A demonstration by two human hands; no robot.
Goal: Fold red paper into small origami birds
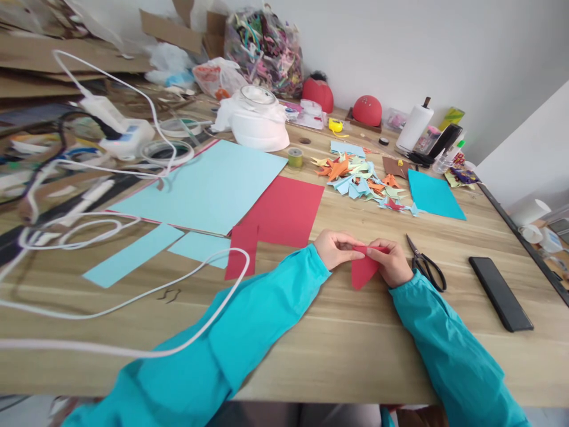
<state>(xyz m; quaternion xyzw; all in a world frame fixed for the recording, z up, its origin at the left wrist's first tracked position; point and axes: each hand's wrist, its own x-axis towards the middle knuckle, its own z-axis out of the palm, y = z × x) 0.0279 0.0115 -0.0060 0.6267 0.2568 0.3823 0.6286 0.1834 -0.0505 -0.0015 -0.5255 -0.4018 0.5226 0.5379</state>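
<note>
I hold the small folded piece of red paper in front of me above the bare wood-grain tabletop, its point hanging downward; I cannot tell whether that tip touches the wood. My left hand pinches its upper left edge between thumb and fingertips, and my right hand pinches the top edge from the other side, both grips closed with only paper between. If my thumbs press unevenly, the crease could run crooked; if one pinch slackens, the layers could slip apart, and pulling outward might tear the edge. Just beyond my right wrist lie black-handled metal scissors, which that sleeve could nudge if the elbow swings out. Past them rests a black rectangular phone. A thin white cable crosses over my turquoise left sleeve and could snag if I lift that arm. Farther off, the loose pile of multicoloured folded paper shapes could scatter or crush under a careless reach.
</note>
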